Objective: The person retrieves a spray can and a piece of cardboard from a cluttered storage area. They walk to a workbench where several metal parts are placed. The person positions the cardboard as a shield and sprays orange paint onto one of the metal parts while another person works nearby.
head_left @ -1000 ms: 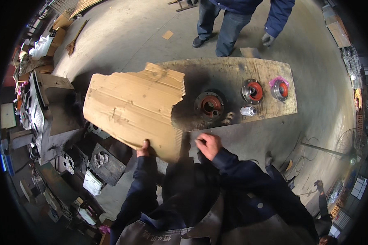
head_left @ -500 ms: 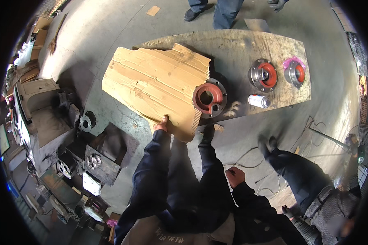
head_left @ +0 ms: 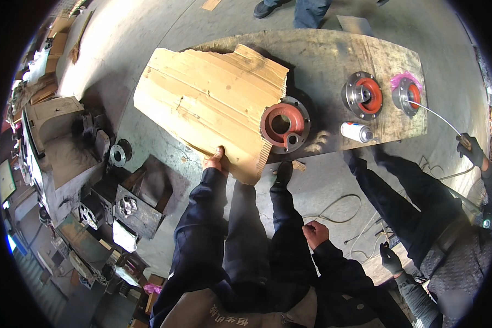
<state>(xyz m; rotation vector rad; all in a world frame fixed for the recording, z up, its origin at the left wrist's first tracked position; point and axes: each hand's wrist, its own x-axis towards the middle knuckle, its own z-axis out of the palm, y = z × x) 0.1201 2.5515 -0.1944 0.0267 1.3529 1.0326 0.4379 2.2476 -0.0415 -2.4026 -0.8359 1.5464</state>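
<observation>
My left hand [head_left: 215, 160] grips the near edge of a large sheet of brown corrugated cardboard [head_left: 202, 98], thumb on top. The sheet is tilted up over the left part of a worn board-topped table. At its right edge stands a red-and-grey cast flanged housing [head_left: 283, 124] with a large bore and a smaller hole. My right hand [head_left: 315, 234] hangs beside my right leg, away from the table, with its fingers curled. The inside of that fist is hidden.
On the table [head_left: 322, 54] are a second red-centred flange [head_left: 363, 95], a smaller one [head_left: 406, 97] on pink plastic, and a spray can [head_left: 356, 132]. At right a co-worker's gloved hand [head_left: 471, 150] holds a thin rod toward the smaller flange. Hoses [head_left: 339, 218] lie on the floor.
The co-worker on the right has stepped up to the table and brought the thin rod to the smaller flange. My left hand still holds the cardboard. My view has shifted slightly.
</observation>
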